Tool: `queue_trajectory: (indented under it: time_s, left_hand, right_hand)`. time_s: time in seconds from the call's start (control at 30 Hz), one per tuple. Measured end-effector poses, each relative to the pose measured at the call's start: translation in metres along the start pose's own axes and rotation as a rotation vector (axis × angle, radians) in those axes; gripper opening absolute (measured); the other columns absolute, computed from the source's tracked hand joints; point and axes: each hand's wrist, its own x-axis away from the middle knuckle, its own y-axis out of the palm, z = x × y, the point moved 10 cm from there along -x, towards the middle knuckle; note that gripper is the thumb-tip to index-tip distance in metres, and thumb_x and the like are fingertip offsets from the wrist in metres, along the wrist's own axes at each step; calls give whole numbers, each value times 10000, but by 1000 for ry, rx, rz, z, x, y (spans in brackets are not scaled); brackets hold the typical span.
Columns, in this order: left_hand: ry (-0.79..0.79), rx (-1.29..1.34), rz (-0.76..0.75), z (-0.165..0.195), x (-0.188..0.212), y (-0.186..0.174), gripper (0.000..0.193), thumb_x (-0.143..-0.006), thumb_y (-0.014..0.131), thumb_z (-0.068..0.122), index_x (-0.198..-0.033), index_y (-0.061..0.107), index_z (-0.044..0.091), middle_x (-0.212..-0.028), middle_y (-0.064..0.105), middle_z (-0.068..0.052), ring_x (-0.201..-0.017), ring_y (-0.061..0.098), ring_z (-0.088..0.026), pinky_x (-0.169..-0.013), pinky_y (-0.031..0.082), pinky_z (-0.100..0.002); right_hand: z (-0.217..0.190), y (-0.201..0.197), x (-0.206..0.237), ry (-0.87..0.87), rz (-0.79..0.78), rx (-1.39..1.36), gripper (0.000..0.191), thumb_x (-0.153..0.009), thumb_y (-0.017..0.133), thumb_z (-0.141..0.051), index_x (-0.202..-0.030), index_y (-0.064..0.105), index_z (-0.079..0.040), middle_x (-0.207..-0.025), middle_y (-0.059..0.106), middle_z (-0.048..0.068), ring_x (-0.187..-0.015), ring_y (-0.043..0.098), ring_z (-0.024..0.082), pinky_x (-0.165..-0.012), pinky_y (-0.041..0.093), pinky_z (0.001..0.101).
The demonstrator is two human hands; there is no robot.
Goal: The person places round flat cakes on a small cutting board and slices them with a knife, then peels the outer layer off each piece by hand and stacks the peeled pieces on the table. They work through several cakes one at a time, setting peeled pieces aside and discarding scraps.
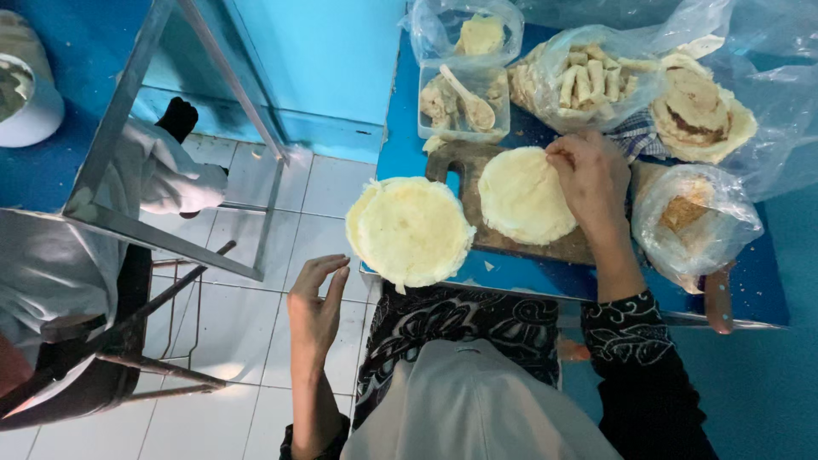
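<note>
Pale round dough sheet (521, 194) lies flat on wooden board (511, 243)
</note>
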Motion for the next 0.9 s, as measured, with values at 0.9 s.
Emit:
queue_trajectory:
  time_s: [0.9]
  left_hand:
    - [326,-175,320,73,35,24,366,-882,807,155,-1195,664,30,-1387,567,-199,-1294,572,-360,-1079,453,-498]
  right_hand:
    - [-138,92,60,198,-490,-635,174,-949,715,-192,-1013,775,-42,-766,745,23,-691,643,50,-622,529,259]
